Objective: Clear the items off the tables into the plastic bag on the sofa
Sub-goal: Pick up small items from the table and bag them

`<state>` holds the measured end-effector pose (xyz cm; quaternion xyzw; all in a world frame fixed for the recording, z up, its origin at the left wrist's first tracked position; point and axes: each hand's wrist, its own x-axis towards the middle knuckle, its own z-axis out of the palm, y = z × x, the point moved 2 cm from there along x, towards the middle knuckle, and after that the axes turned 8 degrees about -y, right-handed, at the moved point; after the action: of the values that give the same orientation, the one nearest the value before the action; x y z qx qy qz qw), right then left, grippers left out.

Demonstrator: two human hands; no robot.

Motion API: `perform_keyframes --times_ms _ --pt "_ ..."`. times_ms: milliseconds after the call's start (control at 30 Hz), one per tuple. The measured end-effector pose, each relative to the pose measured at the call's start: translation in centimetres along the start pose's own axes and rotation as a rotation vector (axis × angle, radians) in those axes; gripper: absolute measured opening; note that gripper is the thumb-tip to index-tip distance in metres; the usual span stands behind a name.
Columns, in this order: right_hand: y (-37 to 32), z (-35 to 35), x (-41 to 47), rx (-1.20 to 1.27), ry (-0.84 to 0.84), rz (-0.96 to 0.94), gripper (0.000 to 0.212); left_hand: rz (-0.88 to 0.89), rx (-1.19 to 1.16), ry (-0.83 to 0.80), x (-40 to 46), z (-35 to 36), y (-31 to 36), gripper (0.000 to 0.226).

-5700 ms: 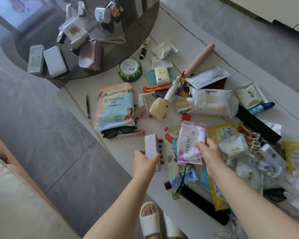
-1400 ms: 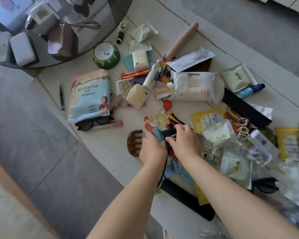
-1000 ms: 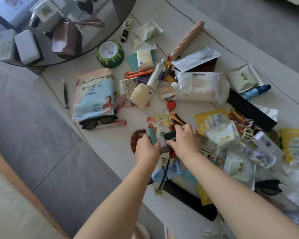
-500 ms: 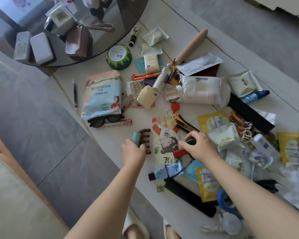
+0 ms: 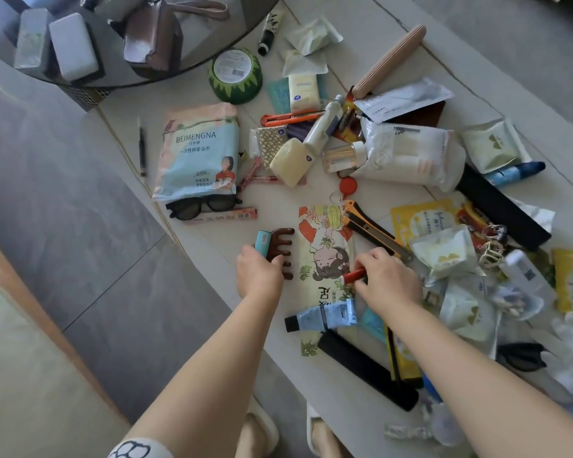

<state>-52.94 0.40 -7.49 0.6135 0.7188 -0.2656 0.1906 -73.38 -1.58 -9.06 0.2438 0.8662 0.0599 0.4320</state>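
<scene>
My left hand (image 5: pixel 258 276) grips a small teal tube (image 5: pixel 262 241) together with a brown wooden comb (image 5: pixel 283 251) near the front edge of the low white table (image 5: pixel 212 239). My right hand (image 5: pixel 389 279) pinches a small red tube (image 5: pixel 354 274) over an illustrated packet (image 5: pixel 325 239). Many items litter the table, among them a BEIMENGNA towel pack (image 5: pixel 199 150), black sunglasses (image 5: pixel 202 208), an orange utility knife (image 5: pixel 368 224) and a blue-grey cream tube (image 5: pixel 321 317). The plastic bag is not in view.
A round dark glass table (image 5: pixel 192 57) at the back left carries a brown pouch (image 5: pixel 153 36) and white boxes (image 5: pixel 72 44). The cream sofa edge (image 5: pixel 20 358) lies at the lower left. Grey floor tiles separate sofa and table. My slippers (image 5: pixel 262 434) show below.
My left hand has closed further round the comb along with the teal tube. My right hand has drawn the red tube closer, over the illustrated packet.
</scene>
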Motion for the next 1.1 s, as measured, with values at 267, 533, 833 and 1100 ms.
perform_keyframes --times_ms 267,533,833,1100 --pt "-0.7 -3.9 0.4 0.842 -0.22 0.2 0.034 -0.036 -0.302 -0.164 -1.7 -0.7 0.1 0.038" --pt "-8.2 -10.3 -3.2 1.109 -0.323 0.176 0.044 -0.008 -0.565 -0.228 -7.1 -9.5 0.0 0.028" --pt "-23.9 -14.5 -9.7 1.167 -0.588 0.12 0.036 -0.023 -1.041 -0.122 -13.5 -25.5 -6.9 0.008" --pt "-43.1 -12.4 -15.0 1.111 -0.78 0.045 0.031 -0.013 -1.376 0.158 -14.6 -37.9 -20.5 0.013"
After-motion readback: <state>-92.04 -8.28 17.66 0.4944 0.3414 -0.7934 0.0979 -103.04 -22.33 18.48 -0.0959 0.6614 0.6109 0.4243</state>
